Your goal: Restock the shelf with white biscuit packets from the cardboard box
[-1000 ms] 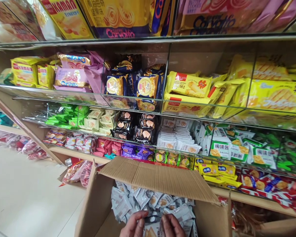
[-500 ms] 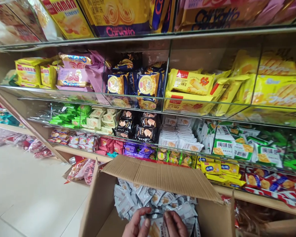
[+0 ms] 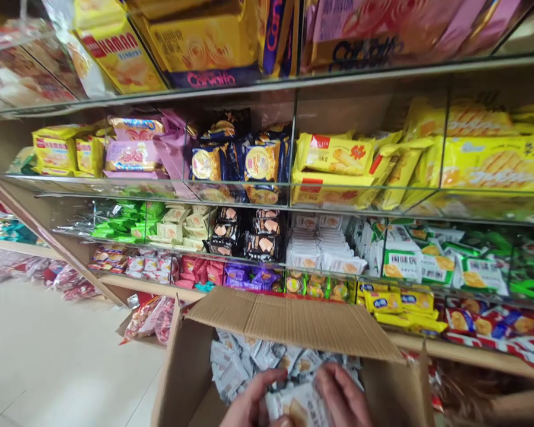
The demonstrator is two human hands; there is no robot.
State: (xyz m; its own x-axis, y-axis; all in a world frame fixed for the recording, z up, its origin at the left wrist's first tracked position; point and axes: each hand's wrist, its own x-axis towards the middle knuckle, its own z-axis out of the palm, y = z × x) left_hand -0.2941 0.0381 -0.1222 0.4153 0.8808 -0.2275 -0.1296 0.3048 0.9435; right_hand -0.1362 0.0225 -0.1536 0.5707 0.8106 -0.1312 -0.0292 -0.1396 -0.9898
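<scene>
My left hand (image 3: 251, 403) and my right hand (image 3: 343, 396) are at the bottom of the head view, above an open cardboard box (image 3: 285, 317). Between them is a white biscuit packet (image 3: 300, 403) with a biscuit picture, gripped from both sides. Whether more packets lie behind it, I cannot tell. My left thumb lies across its lower front; the right fingers close on its upper right edge. Loose white packets (image 3: 231, 367) of similar look fill the far part of the box, partly hidden by my hands.
Ahead are glass-divided shelves. A compartment behind the box holds stacked white packets (image 3: 324, 243), between black packets (image 3: 264, 234) and green-white packets (image 3: 400, 258). Yellow packs (image 3: 333, 157) sit above. The box's far flap leans near the lowest row. Pale floor (image 3: 62, 362) lies at left.
My hands have risen slightly and shifted right, and the packet's front shows more. The camera has tilted a little, so the upper shelves sit lower in view.
</scene>
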